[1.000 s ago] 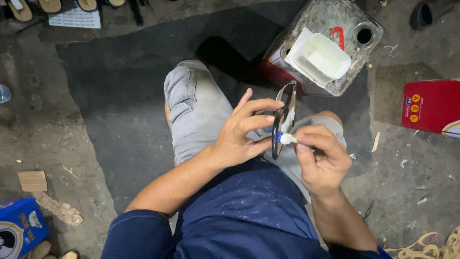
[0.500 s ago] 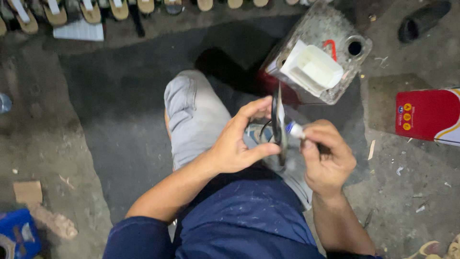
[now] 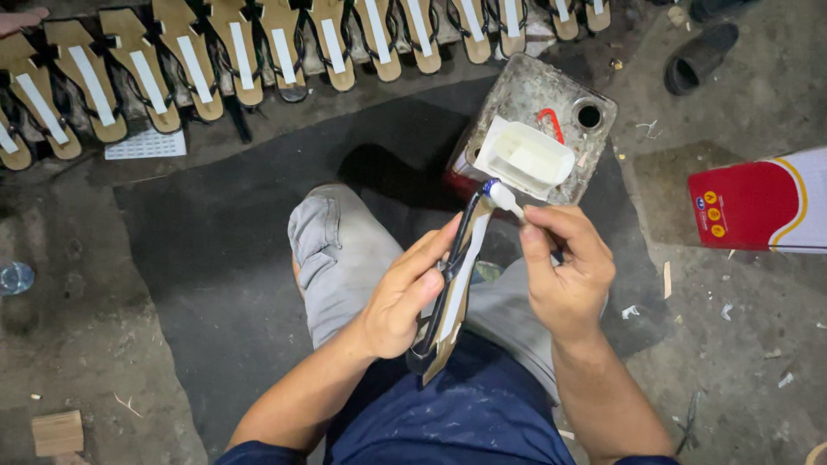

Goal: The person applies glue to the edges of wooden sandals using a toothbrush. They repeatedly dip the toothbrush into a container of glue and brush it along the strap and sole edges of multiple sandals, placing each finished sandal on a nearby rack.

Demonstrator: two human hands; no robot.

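My left hand [image 3: 405,297] grips a tan sandal sole [image 3: 455,297] with black straps, held edge-on above my lap with its toe pointing away. My right hand [image 3: 564,267] holds a small white glue tube [image 3: 504,198] with a blue collar, its tip touching the sole's far end. Just beyond the tube stands a white plastic tub [image 3: 525,159] on top of a dirty square metal can [image 3: 534,103].
A row of several tan sandal soles [image 3: 284,47] with white strips lies along the far edge. A dark mat [image 3: 224,250] covers the floor under my legs. A red and white box [image 3: 762,207] sits at right, a black shoe [image 3: 698,56] at top right, a wood block [image 3: 56,430] at bottom left.
The sole has turned from held crosswise to pointing lengthwise away from me. The glue tube moved up to its far end. The view tilted up, showing the row of soles.
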